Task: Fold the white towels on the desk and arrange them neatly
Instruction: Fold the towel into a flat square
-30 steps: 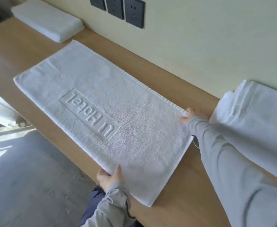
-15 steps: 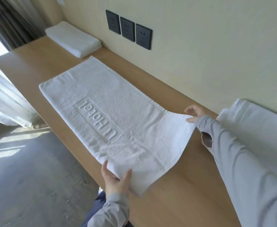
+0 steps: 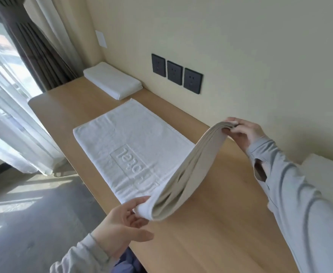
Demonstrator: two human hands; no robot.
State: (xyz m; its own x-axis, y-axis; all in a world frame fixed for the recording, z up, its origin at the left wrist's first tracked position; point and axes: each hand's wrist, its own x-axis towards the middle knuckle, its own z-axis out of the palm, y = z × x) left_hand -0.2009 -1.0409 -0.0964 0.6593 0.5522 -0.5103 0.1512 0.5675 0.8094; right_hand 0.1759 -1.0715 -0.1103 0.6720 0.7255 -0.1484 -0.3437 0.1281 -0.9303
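A white towel (image 3: 126,138) with an embossed hotel mark lies lengthwise on the wooden desk (image 3: 217,229). Its near end is lifted off the desk and curls over toward the far end. My left hand (image 3: 126,219) pinches the near corner of that raised end. My right hand (image 3: 244,133) pinches the far corner by the wall, higher up. A folded white towel (image 3: 112,82) rests at the desk's far end against the wall. Another white towel (image 3: 327,170) shows at the right edge, partly behind my right sleeve.
Three dark wall sockets (image 3: 176,72) sit above the desk. A dark curtain (image 3: 33,46) and a sheer curtain (image 3: 8,119) hang at the left past the desk's end. Grey floor (image 3: 33,223) lies below the desk's front edge.
Both hands have raised the towel's near end from flat on the desk and carried it up and toward the far end. The camera has tilted up, showing more wall and curtain.
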